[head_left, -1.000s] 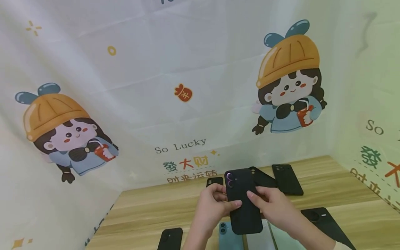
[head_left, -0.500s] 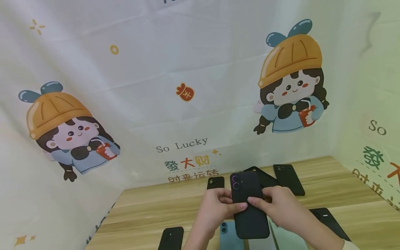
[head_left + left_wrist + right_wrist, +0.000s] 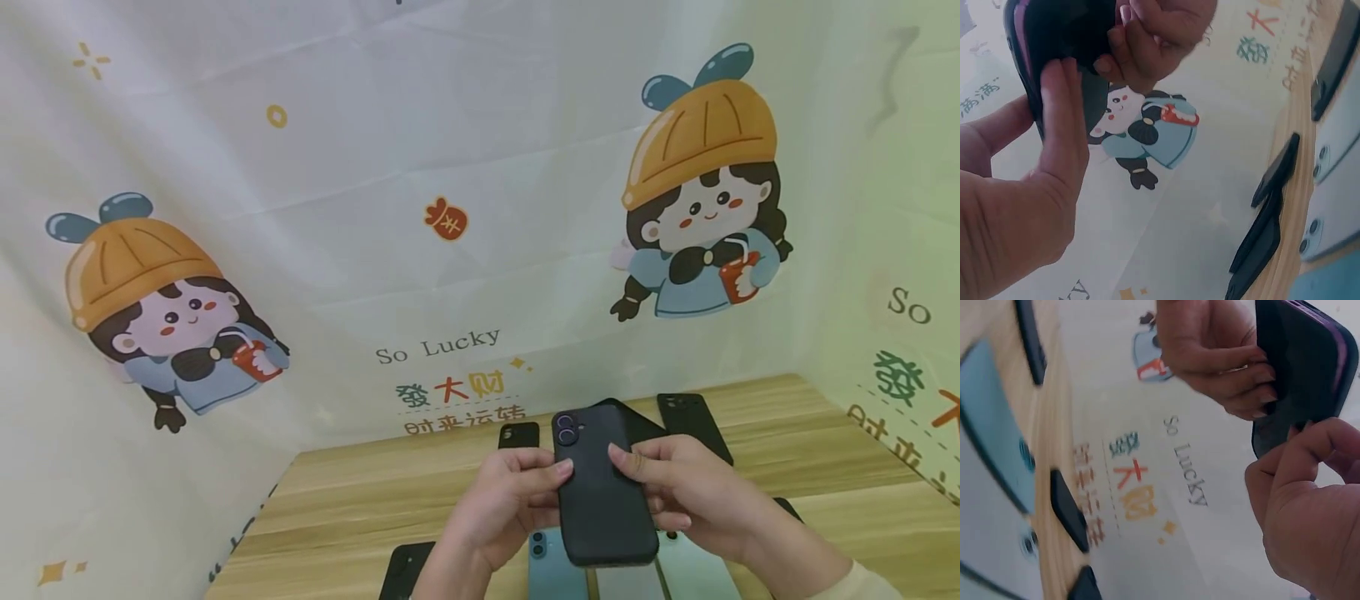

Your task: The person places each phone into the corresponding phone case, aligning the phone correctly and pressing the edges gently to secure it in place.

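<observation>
Both hands hold a phone in a black case (image 3: 603, 512) above the table, its back and two camera lenses turned up toward the head camera. My left hand (image 3: 498, 504) grips the left edge, thumb on the back and fingers underneath. On the right edge my right hand (image 3: 697, 492) grips it the same way, its thumb a little below the cameras. A purple phone edge (image 3: 1020, 28) shows along the black rim in the left wrist view. From the right wrist, the dark screen side (image 3: 1297, 375) is seen with fingers of both hands against it.
Below the hands lie a blue phone (image 3: 557, 571), a white phone (image 3: 628, 585) and a pale green phone (image 3: 697, 571). Black cases lie at the back right (image 3: 696, 425), back middle (image 3: 519, 435) and front left (image 3: 408, 571). A printed curtain (image 3: 525, 275) hangs behind the wooden table (image 3: 360, 492).
The cased phone has shifted slightly right over the second. Both thumbs have slid up its back, and the right hand's fingers have spread lower along the edge.
</observation>
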A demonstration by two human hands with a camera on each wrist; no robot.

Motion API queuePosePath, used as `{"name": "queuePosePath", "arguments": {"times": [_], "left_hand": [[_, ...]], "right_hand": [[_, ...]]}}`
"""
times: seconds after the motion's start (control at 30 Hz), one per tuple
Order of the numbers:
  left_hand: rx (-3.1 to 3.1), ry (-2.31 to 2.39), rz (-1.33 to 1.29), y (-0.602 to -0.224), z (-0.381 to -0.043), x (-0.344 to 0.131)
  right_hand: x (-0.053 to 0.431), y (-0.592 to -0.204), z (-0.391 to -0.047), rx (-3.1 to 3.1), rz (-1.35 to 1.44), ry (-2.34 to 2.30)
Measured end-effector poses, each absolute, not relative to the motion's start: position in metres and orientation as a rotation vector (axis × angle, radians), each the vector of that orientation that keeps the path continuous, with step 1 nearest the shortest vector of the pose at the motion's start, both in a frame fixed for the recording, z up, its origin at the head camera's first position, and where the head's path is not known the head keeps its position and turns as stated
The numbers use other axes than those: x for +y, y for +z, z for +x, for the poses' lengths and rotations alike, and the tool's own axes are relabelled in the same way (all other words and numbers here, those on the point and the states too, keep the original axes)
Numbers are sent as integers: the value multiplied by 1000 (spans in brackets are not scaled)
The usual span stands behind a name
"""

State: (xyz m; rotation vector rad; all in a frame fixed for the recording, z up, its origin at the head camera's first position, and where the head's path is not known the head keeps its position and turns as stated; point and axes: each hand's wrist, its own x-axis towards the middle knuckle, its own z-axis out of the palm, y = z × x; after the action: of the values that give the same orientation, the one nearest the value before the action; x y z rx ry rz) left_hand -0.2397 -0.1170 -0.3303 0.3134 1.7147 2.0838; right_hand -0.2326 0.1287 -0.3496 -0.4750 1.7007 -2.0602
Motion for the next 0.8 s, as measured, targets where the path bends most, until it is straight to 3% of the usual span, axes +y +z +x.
{"name": "queuePosePath", "arguments": {"times": [0.5,0.8], "left_hand": [[1668,1968,346,-326,-234,-118],[1329,1860,652,-330,-230,-122]], "right_hand": [[131,-347,-230,1381,-592,-2032],[135,-341,-234,965,-658,-1949]]}}
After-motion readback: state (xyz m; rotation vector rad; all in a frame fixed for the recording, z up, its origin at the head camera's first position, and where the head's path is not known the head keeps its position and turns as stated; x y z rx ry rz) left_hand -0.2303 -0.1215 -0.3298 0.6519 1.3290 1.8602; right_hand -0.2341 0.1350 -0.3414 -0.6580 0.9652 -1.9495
